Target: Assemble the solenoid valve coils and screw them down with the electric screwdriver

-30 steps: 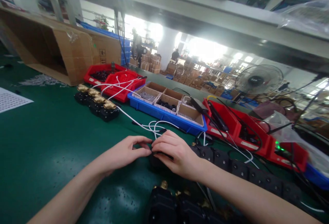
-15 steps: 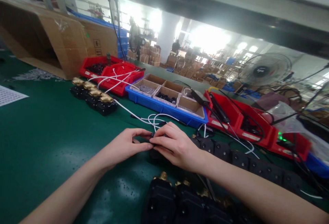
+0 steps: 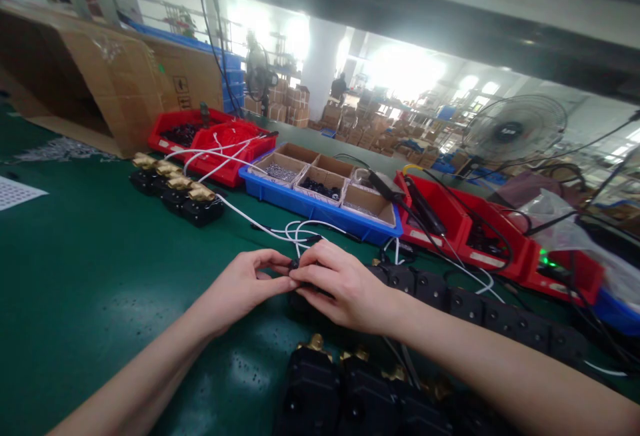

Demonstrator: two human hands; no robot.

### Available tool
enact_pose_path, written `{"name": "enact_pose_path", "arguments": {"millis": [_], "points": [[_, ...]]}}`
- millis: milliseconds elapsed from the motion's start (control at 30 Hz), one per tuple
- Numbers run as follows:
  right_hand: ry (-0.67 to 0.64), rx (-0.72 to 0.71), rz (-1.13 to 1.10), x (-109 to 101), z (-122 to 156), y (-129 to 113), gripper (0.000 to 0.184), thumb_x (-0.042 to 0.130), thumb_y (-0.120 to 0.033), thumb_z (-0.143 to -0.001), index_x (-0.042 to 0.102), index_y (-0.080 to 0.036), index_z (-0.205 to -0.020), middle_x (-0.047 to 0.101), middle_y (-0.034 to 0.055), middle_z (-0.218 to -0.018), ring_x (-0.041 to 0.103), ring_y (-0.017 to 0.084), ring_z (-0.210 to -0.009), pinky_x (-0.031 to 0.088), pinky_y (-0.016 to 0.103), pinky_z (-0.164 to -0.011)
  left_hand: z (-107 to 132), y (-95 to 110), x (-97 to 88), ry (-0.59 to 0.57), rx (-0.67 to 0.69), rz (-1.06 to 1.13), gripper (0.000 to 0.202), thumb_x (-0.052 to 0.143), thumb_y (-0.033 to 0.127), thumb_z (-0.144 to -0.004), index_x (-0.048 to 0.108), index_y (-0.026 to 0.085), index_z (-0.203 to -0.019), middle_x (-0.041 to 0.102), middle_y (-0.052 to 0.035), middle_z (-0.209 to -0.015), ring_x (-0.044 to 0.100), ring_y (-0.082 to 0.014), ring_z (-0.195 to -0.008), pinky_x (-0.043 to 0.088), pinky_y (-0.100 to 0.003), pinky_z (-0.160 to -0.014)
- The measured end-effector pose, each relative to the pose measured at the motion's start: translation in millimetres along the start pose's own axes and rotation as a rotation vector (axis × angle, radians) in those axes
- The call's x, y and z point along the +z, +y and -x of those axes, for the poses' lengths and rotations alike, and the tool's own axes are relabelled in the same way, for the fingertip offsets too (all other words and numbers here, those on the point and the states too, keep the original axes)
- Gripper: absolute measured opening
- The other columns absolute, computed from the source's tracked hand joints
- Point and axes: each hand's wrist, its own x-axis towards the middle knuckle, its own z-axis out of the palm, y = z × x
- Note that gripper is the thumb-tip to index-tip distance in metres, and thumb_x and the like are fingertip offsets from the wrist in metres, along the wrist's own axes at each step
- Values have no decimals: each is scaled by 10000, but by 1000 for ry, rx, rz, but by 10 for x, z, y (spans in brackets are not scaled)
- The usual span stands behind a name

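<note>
My left hand (image 3: 253,283) and my right hand (image 3: 343,286) meet at the middle of the green table (image 3: 125,289). Their fingertips close together around a small black part (image 3: 293,265), which is mostly hidden. Under the right fingers lies a black housing (image 3: 301,303), partly covered by the hand. White cables (image 3: 293,231) lie looped just beyond the fingers. Nearer to me stand several black units with brass fittings (image 3: 313,383). A row of black housings (image 3: 465,309) runs off behind my right forearm.
Black units with brass valves (image 3: 183,206) stand at the left, by red bins (image 3: 233,173). A blue tray (image 3: 310,209) with cardboard compartments holds screws and small black parts. More red bins (image 3: 453,249) with cables are at the right. A large cardboard box (image 3: 125,83) stands far left.
The camera view has shifted slightly. Both hands keep nearly the same pose, and a little more of the small black part shows between the fingertips.
</note>
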Motion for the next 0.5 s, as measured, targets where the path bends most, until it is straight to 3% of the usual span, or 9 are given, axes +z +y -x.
{"name": "enact_pose_path", "arguments": {"millis": [167,300,500], "points": [[74,30,8,51,4,24,142,571,-234,-956,591,-133,-858,555,81,-881,485,167,-816,460,282,-710,16,-9,44,28,0,22,315,859,314,-550,731,158,-792,745,-42,-796,648,-191,-683,462,-254,-640],[1,16,-3,2,-8,2,84,591,-199,-926,598,-115,-925,581,100,-927,510,175,-854,478,285,-743,26,-15,49,43,-3,3,334,864,297,-542,731,152,-812,744,-42,-802,638,-182,-674,451,-246,-636],[50,34,11,-15,7,-8,129,529,-197,-959,557,-145,-844,578,77,-844,504,168,-805,471,279,-714,34,26,45,32,42,-66,315,847,342,-572,738,159,-804,721,-28,-757,545,-141,-562,394,-239,-561]]}}
